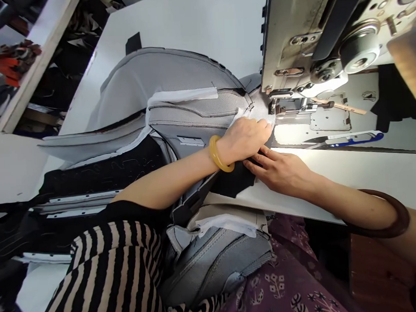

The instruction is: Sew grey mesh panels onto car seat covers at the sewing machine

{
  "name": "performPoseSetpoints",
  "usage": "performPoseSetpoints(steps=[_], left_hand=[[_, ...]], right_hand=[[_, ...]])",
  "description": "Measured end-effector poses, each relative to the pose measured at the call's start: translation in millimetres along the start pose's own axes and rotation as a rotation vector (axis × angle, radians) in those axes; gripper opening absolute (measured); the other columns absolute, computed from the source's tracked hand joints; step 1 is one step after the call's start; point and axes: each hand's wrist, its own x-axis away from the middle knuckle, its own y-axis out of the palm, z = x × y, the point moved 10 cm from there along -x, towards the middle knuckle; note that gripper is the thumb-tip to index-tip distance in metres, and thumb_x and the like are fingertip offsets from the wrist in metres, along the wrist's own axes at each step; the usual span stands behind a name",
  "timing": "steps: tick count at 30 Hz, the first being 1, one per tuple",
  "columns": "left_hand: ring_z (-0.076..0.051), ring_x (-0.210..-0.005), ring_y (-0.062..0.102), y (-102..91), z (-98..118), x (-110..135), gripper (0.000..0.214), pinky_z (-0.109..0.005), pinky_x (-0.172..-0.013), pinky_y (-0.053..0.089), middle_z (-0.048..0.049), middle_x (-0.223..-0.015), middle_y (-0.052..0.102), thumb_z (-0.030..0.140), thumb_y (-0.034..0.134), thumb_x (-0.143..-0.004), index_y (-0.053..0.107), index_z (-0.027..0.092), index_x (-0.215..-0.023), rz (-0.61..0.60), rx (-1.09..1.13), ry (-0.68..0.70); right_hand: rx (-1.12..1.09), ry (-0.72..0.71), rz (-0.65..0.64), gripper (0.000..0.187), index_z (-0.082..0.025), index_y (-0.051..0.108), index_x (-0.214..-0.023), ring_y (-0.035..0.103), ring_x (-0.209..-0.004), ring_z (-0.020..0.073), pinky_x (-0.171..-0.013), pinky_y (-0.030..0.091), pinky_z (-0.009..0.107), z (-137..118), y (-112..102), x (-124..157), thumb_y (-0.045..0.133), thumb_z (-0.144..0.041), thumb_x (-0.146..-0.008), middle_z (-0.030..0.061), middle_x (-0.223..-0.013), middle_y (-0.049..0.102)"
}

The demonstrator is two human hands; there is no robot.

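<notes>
A large sewn cover of grey padded fabric (189, 115), with white strips and dark seam edges, spreads over the sewing table and down onto the lap. My left hand (246, 136), a yellow bangle on its wrist, has its fingers curled on the cover just before the sewing machine's presser foot (272, 107). What lies under those fingers is hidden. Close beside it, my right hand (284, 171) rests with fingers stretched out, their tips on a black fabric piece (234, 180) at the cover's near edge. The sewing machine head (302, 37) stands over the upper right.
Thread snips (357, 139) with blue and white handles lie right of the needle area, near a slim wooden-coloured tool (347, 106). Black cloth (391, 97) sits farther right. A shelf (41, 62) with scraps borders the table at left. Another grey section (219, 256) hangs over the lap.
</notes>
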Motion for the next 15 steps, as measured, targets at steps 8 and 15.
performPoseSetpoints(steps=[8,15], left_hand=[[-0.03,-0.097,0.064,2.6,-4.3,-16.5,0.043,-0.041,-0.076,0.047,-0.0209,-0.106,0.066,0.008,0.024,-0.093,0.064,0.007,-0.111,0.017,0.047,-0.084],[-0.025,-0.102,0.061,-11.5,-21.7,42.5,0.049,-0.032,-0.075,0.046,-0.0177,-0.112,0.061,0.005,0.033,-0.09,0.048,0.011,-0.135,0.017,-0.063,-0.199]], right_hand=[[-0.004,-0.003,0.024,0.037,-0.008,0.066,-0.118,0.061,-0.107,0.0249,-0.088,0.053,0.038,19.5,4.1,-2.1,0.042,-0.01,-0.089,0.0153,-0.106,0.069],[0.148,-0.136,0.059,0.035,-0.004,0.067,-0.115,0.065,-0.107,0.0239,-0.1,0.05,0.04,0.4,-2.0,4.6,0.042,-0.008,-0.09,0.0194,-0.117,0.067]])
